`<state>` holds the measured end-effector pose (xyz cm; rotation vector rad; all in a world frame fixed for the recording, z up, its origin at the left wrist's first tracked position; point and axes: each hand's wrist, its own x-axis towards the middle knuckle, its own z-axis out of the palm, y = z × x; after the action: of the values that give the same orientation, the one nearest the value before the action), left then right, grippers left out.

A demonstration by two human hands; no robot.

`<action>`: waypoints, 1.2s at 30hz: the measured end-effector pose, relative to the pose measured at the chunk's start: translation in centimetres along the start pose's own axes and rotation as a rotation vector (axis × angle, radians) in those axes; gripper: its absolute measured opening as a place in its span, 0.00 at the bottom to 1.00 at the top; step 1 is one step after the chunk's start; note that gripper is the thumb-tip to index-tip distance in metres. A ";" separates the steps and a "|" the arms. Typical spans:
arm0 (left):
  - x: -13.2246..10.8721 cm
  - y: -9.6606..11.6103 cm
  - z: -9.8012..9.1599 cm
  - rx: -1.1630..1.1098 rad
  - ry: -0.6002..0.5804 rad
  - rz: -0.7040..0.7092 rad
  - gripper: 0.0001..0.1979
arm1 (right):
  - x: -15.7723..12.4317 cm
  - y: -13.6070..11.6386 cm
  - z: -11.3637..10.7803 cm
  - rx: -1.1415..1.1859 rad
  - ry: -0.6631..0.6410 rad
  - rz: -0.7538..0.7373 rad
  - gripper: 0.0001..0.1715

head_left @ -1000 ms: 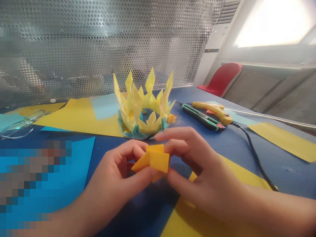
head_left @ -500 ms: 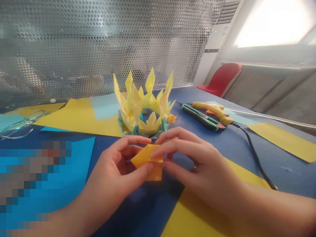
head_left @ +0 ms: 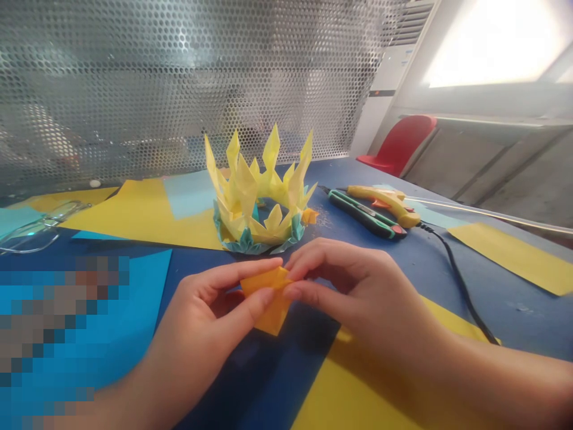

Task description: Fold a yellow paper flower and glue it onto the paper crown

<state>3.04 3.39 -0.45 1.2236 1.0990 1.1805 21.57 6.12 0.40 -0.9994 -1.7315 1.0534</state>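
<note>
A small folded piece of orange-yellow paper [head_left: 274, 319] is held up between both hands, just above the blue table. My left hand [head_left: 219, 310] grips its left side, thumb on the near face and index finger along the top edge. At the upper right corner, my right hand [head_left: 344, 280] pinches the paper between thumb and fingers. Right behind the hands stands a folded paper crown [head_left: 246, 185] with tall pale yellow points and a blue-green base. A small orange folded paper piece [head_left: 310, 216] lies beside the crown's right side.
A green and black utility knife [head_left: 367, 214] lies right of the crown, next to a yellow glue gun [head_left: 385, 200] with a black cord [head_left: 461, 280]. Yellow sheets [head_left: 138, 212], a blue sheet [head_left: 147, 298] and glasses [head_left: 40, 233] lie around. A perforated metal screen [head_left: 179, 89] rises behind.
The folded paper has turned and tilted in my hands. My right fingers have drawn together into a pinch at its upper corner, and my left index finger now lies along its top.
</note>
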 end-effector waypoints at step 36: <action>0.0 0.2 0.3 0.096 0.056 0.077 0.12 | 0.0 -0.3 0.1 0.164 -0.068 0.170 0.15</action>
<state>3.37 3.37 -0.25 1.3238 1.1706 1.2387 21.39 6.00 0.65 -1.0297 -1.6061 1.3291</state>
